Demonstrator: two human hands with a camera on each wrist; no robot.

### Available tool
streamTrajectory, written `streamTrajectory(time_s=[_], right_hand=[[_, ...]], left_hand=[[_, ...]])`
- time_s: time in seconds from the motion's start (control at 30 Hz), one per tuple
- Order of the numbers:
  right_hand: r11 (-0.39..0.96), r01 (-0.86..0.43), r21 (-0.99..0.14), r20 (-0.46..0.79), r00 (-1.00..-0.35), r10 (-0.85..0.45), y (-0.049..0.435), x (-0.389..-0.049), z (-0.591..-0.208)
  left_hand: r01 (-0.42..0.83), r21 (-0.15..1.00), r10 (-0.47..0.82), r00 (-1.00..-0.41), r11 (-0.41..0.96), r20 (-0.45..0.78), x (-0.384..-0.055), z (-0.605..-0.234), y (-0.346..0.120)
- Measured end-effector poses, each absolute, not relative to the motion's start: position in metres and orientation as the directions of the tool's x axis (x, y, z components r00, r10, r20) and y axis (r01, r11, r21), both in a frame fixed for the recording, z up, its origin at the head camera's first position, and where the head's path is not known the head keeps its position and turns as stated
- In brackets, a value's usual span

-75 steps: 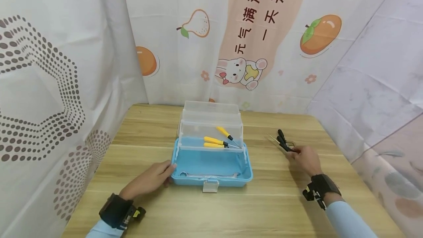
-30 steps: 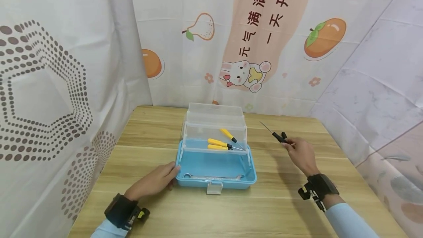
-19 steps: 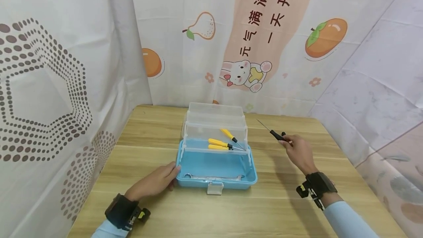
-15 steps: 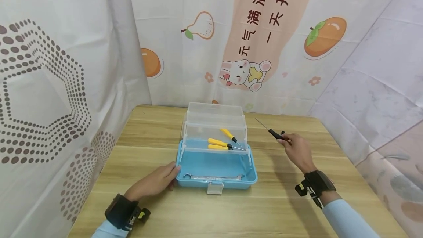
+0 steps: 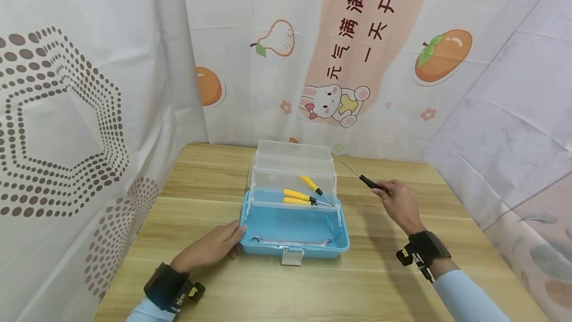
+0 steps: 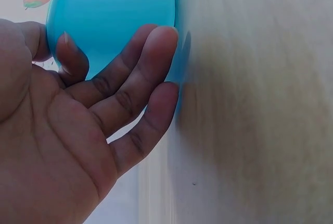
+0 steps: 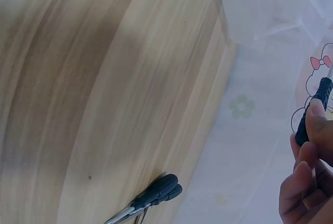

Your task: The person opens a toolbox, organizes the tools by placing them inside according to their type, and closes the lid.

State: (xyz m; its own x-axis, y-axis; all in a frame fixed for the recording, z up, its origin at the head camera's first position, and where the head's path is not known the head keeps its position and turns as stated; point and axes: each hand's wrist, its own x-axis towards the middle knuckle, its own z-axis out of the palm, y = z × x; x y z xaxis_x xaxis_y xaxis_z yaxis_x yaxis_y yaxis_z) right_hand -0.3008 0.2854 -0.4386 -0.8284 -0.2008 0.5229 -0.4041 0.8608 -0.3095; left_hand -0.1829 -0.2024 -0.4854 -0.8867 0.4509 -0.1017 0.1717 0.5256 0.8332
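Observation:
My right hand (image 5: 400,206) pinches a screwdriver (image 5: 368,181) by its black handle, thumb and fingers around it. Its thin metal shaft points up and left, over the table to the right of the toolbox. The black handle (image 7: 315,110) also shows in the right wrist view. At the left end of the open blue toolbox (image 5: 292,251), my left hand (image 5: 209,250) grips the wall, thumb over the rim and fingers outside. In the left wrist view, its fingertips (image 6: 160,41) touch the blue wall low down. A silver combination wrench (image 5: 290,242) lies inside along the front wall.
Several yellow-handled screwdrivers (image 5: 298,195) lie in the raised clear tray (image 5: 268,183). The clear lid (image 5: 295,149) stands open behind. A black-handled metal tool (image 7: 156,190) lies on the table below my right hand. Printed curtains (image 5: 250,83) border the table (image 5: 214,173).
My right hand has picked up the black screwdriver from the table on the right and moved it left, toward the toolbox. My left hand has stayed on the toolbox wall. The head view has shifted slightly.

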Motion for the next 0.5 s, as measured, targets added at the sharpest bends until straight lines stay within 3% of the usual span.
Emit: streamTrajectory(time_s=[0.5], right_hand=[[0.854,-0.441,-0.275,0.547,-0.803,-0.238,0.271,-0.306,-0.436]], left_hand=[[0.167,0.835,0.457,-0.883,0.525,-0.111,-0.182,-0.482,-0.202]])
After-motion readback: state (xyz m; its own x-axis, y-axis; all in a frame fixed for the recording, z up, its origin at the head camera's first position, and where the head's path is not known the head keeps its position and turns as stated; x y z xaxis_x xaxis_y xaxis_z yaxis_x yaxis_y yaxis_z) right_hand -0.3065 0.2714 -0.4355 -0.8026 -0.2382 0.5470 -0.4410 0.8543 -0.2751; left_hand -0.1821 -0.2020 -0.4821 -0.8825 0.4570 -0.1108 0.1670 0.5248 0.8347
